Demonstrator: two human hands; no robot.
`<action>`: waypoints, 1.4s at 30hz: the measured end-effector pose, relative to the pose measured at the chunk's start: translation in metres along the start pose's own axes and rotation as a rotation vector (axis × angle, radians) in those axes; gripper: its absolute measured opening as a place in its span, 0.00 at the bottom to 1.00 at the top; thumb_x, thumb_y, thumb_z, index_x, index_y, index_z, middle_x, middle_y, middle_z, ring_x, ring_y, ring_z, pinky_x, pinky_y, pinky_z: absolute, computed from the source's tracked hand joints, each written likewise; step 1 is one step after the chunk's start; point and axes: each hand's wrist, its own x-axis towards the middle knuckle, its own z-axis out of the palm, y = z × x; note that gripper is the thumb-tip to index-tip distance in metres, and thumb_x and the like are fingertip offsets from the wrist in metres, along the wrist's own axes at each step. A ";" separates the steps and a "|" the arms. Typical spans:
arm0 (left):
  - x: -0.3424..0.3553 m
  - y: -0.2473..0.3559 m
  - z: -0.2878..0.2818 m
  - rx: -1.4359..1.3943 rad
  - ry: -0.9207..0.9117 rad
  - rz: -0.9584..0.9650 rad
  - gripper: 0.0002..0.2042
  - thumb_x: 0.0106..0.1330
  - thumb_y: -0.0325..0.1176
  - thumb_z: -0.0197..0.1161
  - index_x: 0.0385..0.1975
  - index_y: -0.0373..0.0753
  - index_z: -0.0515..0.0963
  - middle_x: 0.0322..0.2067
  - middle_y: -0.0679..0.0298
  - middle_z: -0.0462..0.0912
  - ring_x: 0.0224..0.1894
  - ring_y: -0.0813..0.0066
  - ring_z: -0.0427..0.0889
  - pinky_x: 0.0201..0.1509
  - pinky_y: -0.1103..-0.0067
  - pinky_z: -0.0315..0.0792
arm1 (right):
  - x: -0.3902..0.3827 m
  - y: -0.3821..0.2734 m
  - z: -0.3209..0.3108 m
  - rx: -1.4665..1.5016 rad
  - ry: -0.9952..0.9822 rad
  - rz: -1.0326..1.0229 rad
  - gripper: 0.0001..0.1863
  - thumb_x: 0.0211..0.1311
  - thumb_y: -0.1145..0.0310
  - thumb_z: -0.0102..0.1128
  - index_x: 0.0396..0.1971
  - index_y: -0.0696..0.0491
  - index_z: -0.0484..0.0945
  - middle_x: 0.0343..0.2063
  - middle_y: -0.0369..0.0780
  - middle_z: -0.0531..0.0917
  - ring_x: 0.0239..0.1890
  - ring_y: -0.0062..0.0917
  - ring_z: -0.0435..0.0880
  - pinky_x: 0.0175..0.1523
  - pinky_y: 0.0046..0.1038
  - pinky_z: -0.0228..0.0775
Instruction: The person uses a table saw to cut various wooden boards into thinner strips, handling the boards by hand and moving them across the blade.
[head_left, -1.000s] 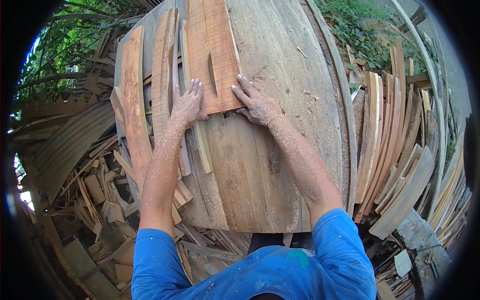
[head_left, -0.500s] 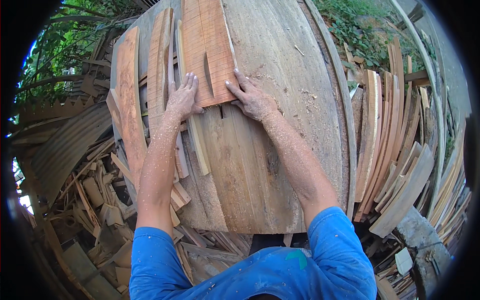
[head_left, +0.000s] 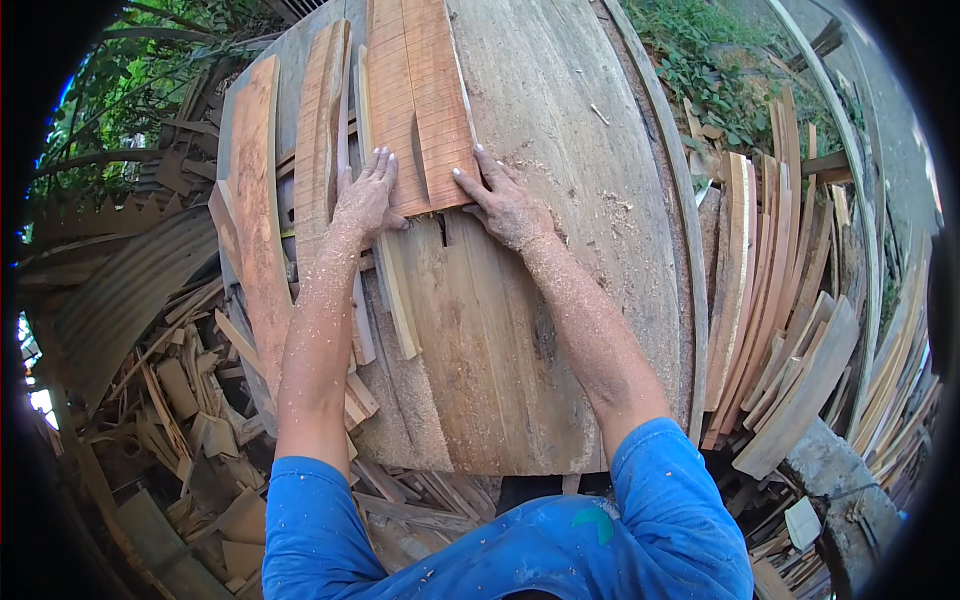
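Left hand [head_left: 365, 205] on board [head_left: 440, 100], fingers [head_left: 379, 168] close together; right hand [head_left: 514, 210] at board's right edge, fingers slightly spread. Sawdust [head_left: 412, 420] on tabletop [head_left: 590, 150].

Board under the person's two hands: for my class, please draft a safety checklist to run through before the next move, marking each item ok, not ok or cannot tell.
1. Left hand at the near left corner of the board: ok.
2. Right hand at the board's right edge, near its close end: ok.
3. Both hands clear of the dark curved sliver in the board: ok, one on each side; whether it is a blade or a gap, cannot tell.
4. Bench swept of sawdust: not ok, it lies in patches.
5. Board's far end supported: cannot tell, the picture's top edge cuts it off.
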 end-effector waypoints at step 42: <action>0.313 -0.111 -0.084 -0.209 0.329 -0.173 0.28 0.68 0.49 0.57 0.63 0.39 0.72 0.64 0.51 0.73 0.68 0.55 0.71 0.65 0.58 0.69 | 0.029 0.002 0.002 -0.288 0.392 0.392 0.39 0.56 0.70 0.61 0.71 0.49 0.62 0.69 0.61 0.59 0.68 0.52 0.67 0.69 0.49 0.60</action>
